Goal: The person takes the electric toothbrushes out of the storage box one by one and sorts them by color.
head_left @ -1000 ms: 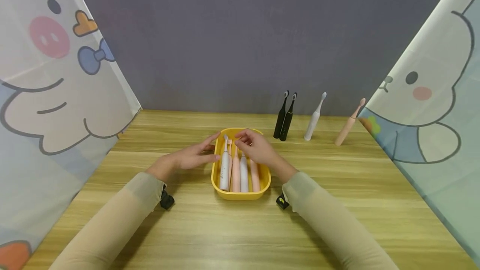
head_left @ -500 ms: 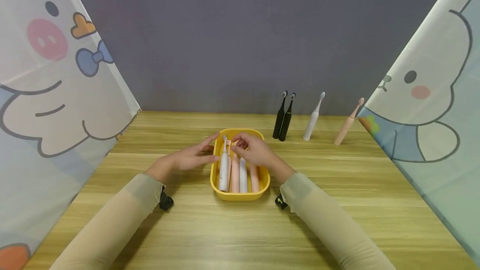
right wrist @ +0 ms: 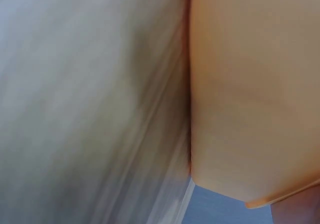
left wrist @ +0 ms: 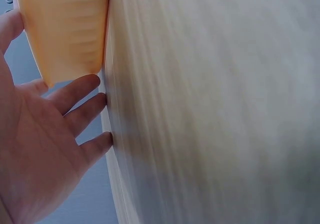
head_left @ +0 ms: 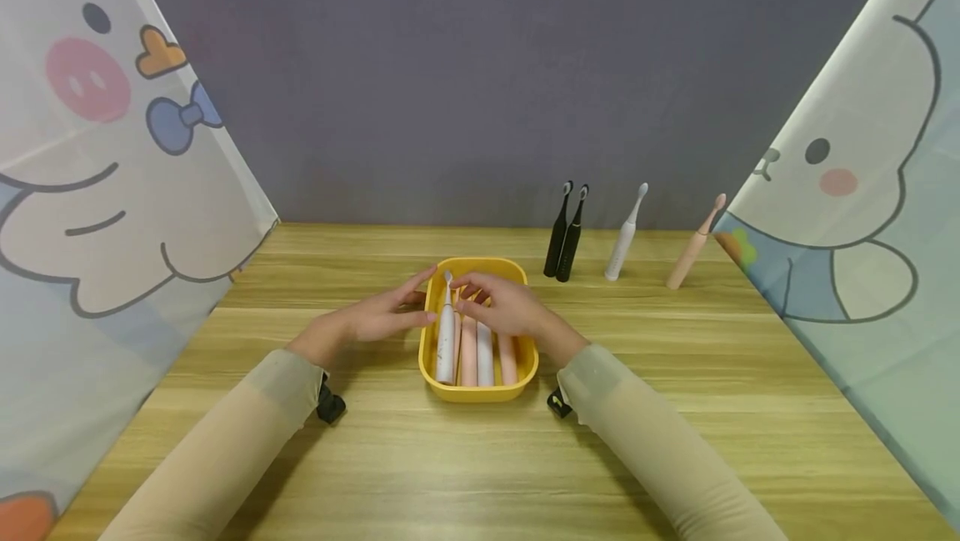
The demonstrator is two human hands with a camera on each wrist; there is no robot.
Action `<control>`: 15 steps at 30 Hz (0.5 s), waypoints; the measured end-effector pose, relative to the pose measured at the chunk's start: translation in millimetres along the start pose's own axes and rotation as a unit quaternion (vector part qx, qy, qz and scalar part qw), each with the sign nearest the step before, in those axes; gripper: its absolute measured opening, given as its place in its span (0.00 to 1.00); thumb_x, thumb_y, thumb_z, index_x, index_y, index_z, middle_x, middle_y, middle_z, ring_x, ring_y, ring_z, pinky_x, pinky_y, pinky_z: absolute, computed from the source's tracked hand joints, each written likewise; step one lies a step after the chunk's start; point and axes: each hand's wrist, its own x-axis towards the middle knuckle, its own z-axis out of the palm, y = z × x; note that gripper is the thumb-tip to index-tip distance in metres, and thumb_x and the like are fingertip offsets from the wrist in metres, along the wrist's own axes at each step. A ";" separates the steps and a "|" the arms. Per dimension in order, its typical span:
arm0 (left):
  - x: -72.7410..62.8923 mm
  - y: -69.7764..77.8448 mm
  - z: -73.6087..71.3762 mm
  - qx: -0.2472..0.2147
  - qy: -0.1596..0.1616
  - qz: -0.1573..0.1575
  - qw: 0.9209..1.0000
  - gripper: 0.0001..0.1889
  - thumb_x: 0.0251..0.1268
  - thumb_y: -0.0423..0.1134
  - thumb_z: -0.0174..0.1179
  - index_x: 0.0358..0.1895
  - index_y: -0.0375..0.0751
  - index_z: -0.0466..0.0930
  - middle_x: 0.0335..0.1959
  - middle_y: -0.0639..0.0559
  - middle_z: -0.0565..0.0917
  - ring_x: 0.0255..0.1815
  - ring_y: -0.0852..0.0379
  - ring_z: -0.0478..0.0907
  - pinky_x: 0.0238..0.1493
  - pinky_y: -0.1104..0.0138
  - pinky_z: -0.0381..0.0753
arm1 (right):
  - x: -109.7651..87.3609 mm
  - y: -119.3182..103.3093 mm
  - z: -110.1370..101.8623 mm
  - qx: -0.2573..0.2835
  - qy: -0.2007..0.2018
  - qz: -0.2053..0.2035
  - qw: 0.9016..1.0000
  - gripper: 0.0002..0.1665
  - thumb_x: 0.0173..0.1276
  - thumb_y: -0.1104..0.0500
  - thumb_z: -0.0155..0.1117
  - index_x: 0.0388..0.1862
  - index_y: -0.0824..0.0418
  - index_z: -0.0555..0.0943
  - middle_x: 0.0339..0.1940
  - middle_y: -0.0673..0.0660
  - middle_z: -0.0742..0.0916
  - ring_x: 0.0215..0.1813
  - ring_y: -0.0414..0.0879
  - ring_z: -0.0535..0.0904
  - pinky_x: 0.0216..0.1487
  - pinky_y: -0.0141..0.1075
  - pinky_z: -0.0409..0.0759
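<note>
- Left hand (head_left: 378,314), as I watch it remotely, has its fingers spread against the left wall of a yellow plastic bin with rounded corners (head_left: 480,394); my left wrist feed shows thumb and fingertips touching that wall.
- Right hand (head_left: 504,304) reaches over the bin from the right, fingers loosely bent, thumb and forefinger apart; I cannot tell whether its fingertips touch anything beneath.
- Inside the bin I see, from left to right, a white electric toothbrush with its head to the far end (head_left: 446,347), a slim pink stick-like piece (head_left: 457,358), a pink rounded handle (head_left: 468,355), a pale whitish handle (head_left: 485,357) and another pink handle (head_left: 507,360); the right hand hides their far ends.
- On the far right of the wood-grain bench (head_left: 675,391) I count two black electric toothbrushes (head_left: 570,251) close together, a white one with a slender neck (head_left: 621,249) and, furthest right, a pink one (head_left: 687,259), all standing with heads up.
- Behind the bench I see a plain grey backdrop (head_left: 480,91).
</note>
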 end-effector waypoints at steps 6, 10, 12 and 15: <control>-0.2 -1.8 0.8 -0.005 -0.003 -0.001 1.000 0.50 0.81 0.67 0.58 0.92 0.70 0.33 0.87 0.37 0.65 0.87 0.32 0.62 0.85 0.30 0.58 | 2.8 -2.1 -2.5 0.050 -0.003 0.001 0.999 0.26 0.87 0.48 0.61 0.78 0.52 0.78 0.66 0.57 0.88 0.62 0.54 0.85 0.63 0.50 0.87; -0.2 -2.2 0.6 -0.007 -0.005 -0.005 1.000 0.51 0.81 0.68 0.58 0.92 0.71 0.32 0.87 0.37 0.65 0.88 0.32 0.61 0.85 0.30 0.58 | 5.0 -6.0 -5.5 0.080 -0.004 0.003 0.997 0.26 0.87 0.51 0.61 0.78 0.56 0.78 0.65 0.59 0.87 0.60 0.55 0.85 0.57 0.45 0.88; -0.4 -1.4 0.1 -0.008 -0.004 -0.005 1.000 0.50 0.81 0.68 0.58 0.91 0.73 0.32 0.87 0.38 0.65 0.87 0.32 0.62 0.85 0.30 0.58 | 6.9 -8.0 -6.2 0.087 0.000 0.005 0.996 0.26 0.87 0.51 0.60 0.78 0.56 0.78 0.65 0.59 0.88 0.58 0.54 0.85 0.52 0.42 0.88; -0.3 -1.2 -0.4 -0.006 -0.002 -0.004 1.000 0.50 0.81 0.68 0.58 0.91 0.73 0.33 0.87 0.38 0.66 0.87 0.32 0.62 0.85 0.30 0.58 | 11.1 -8.8 -4.8 0.099 0.012 0.009 0.995 0.25 0.88 0.51 0.59 0.77 0.57 0.79 0.64 0.59 0.88 0.55 0.52 0.85 0.47 0.39 0.87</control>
